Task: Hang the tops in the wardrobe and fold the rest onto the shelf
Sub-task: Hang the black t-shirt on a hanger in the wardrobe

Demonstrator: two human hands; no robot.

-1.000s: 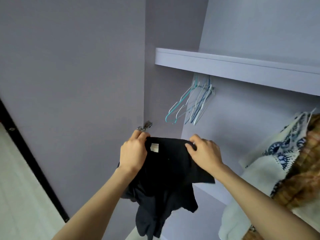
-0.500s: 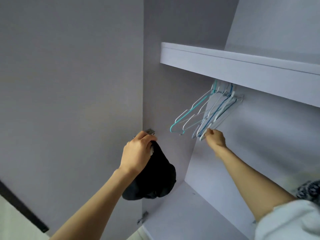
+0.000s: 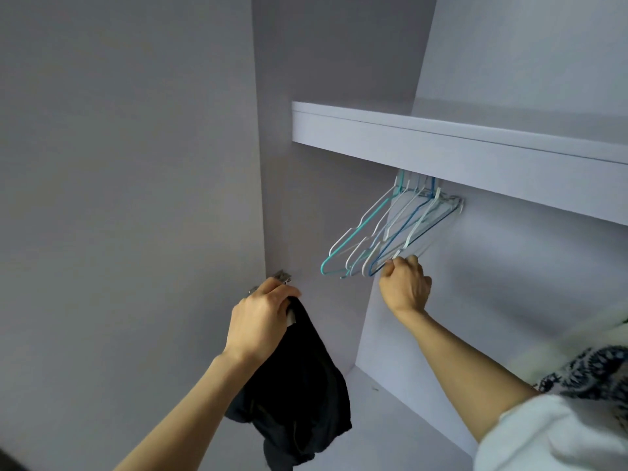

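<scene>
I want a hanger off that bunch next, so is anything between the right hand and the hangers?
Nothing visible. The right hand is already at the lower ends of the hangers, its fingers curled on one. The black top hangs from the left hand, off to the left.

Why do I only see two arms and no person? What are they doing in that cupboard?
The camera sits on the person's head and looks forward and down, so only their arms show. The left hand holds a black top bunched up, hanging down. The right hand reaches up to a bunch of thin hangers hanging under the wardrobe shelf, its fingers at the bottom bar of one. At the right edge, patterned clothes peek in.
</scene>
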